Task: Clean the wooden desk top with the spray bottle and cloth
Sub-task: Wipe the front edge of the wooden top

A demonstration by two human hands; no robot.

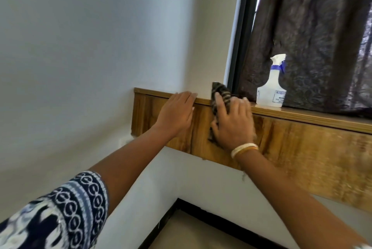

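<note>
A wooden ledge with a wood panel below it runs along the wall under a window. My right hand presses a dark striped cloth flat against the panel just under the ledge's edge. My left hand lies flat on the panel to the left, its straight fingers reaching the ledge's top edge. A clear spray bottle with a white and blue trigger head stands upright on the ledge, to the right of my right hand and apart from it.
A dark brown curtain hangs behind the bottle in a black window frame. White walls meet in a corner at the panel's left end. A beige floor with a black skirting strip shows below.
</note>
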